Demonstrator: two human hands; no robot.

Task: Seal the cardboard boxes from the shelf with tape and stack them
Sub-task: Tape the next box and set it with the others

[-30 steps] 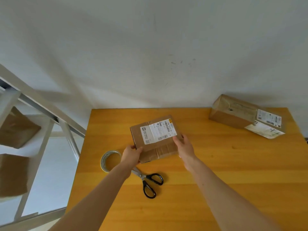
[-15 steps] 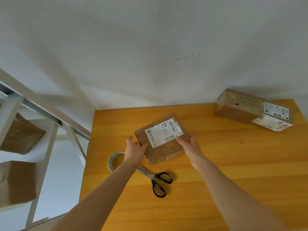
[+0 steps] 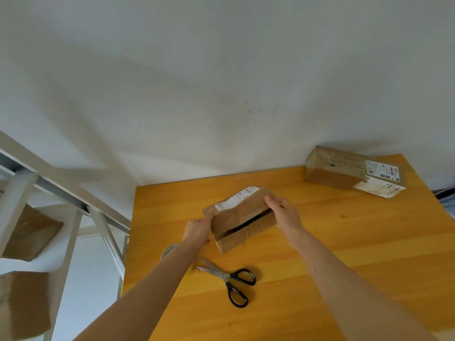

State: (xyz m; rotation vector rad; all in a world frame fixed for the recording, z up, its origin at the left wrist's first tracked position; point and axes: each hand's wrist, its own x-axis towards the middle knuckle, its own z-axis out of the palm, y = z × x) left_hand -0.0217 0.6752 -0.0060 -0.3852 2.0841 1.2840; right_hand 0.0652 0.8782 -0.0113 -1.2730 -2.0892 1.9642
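Two hands held the small cardboard box (image 3: 242, 219) at mid-frame, over the table (image 3: 357, 244). The left hand (image 3: 198, 230) gripped its left end with curled fingers. The right hand (image 3: 285, 214) clasped its right end, thumb over the top edge. The box was tilted, its white label facing up and away and a dark gap between its flaps facing the camera. I could not tell whether its lower edge touched the wood.

The table's far edge met the wall, and its left edge ran just beside the shelf (image 3: 61, 188) at the left of the frame. Scissors (image 3: 230, 279) lay below the box, with a tape roll (image 3: 168, 251) partly hidden behind the left forearm. A second box (image 3: 339, 169) sat at the upper right corner, with bare wood between the two boxes.
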